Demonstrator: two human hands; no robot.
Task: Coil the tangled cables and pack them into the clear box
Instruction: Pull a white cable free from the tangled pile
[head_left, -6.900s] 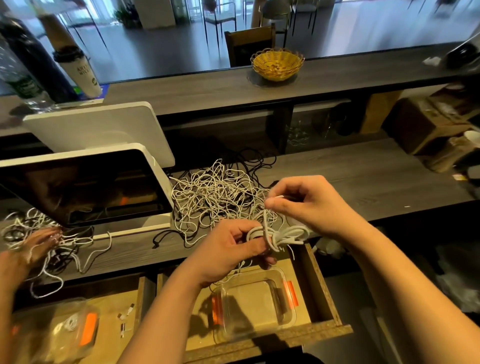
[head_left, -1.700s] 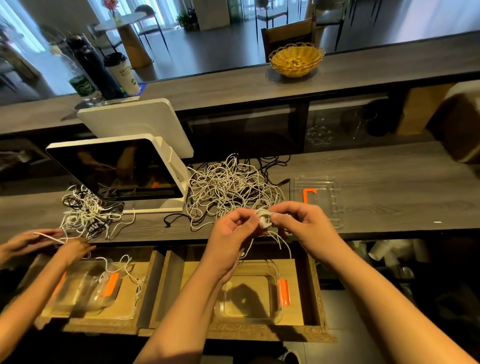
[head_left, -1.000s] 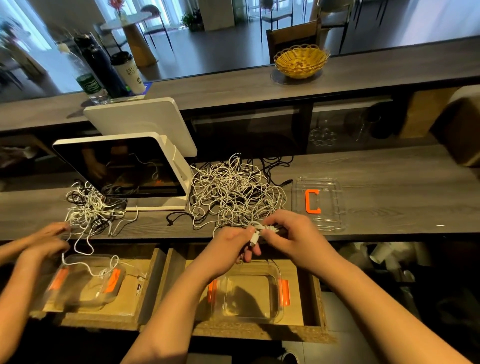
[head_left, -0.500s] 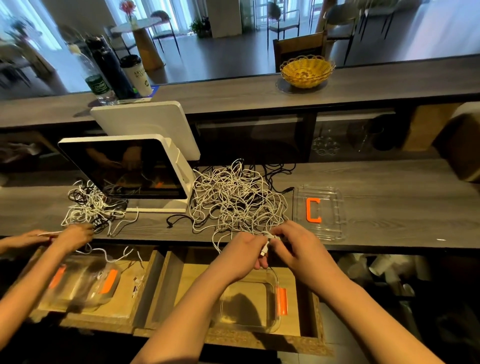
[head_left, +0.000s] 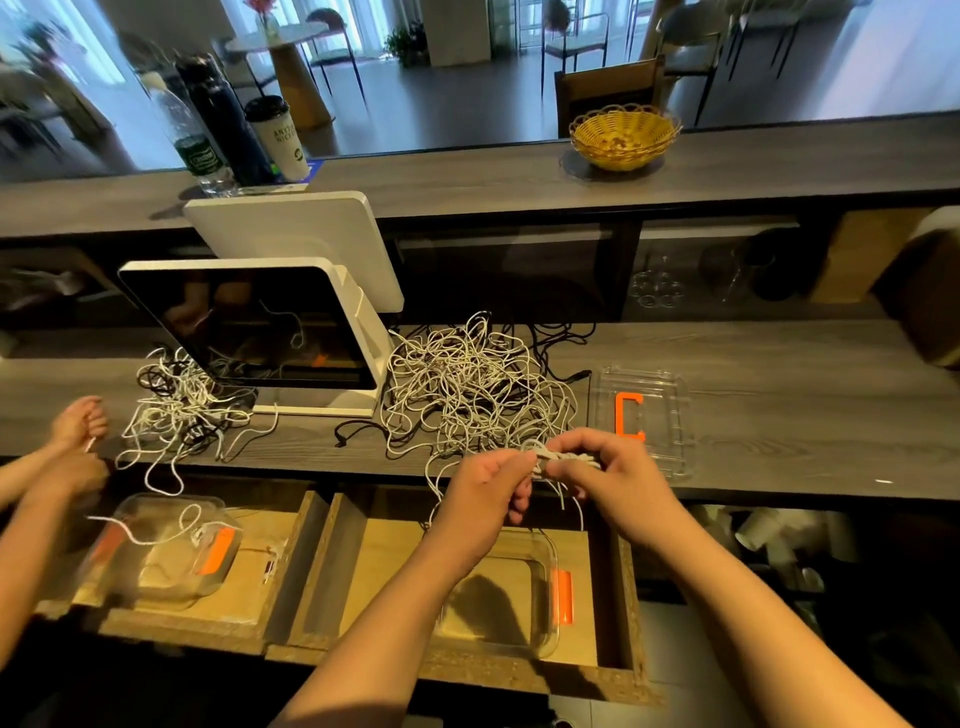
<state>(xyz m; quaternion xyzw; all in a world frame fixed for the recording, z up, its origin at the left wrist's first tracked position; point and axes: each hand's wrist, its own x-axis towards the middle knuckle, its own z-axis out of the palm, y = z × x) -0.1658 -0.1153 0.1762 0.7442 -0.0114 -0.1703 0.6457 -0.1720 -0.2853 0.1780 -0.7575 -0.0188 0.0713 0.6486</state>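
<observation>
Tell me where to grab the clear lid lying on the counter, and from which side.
Take the clear lid by its near long edge, coming from the front. It lies flat on the counter, that edge reaches the counter's front lip, and the cable pile crowds its left side.

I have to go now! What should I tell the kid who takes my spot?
Left hand and right hand both pinch a small white coil above the drawer.
The clear box sits in the open drawer and looks empty; its lid lies on the counter.
The tangled pile is on the counter.
Left: finish this coil, drop it in the box, coil the rest.
</observation>
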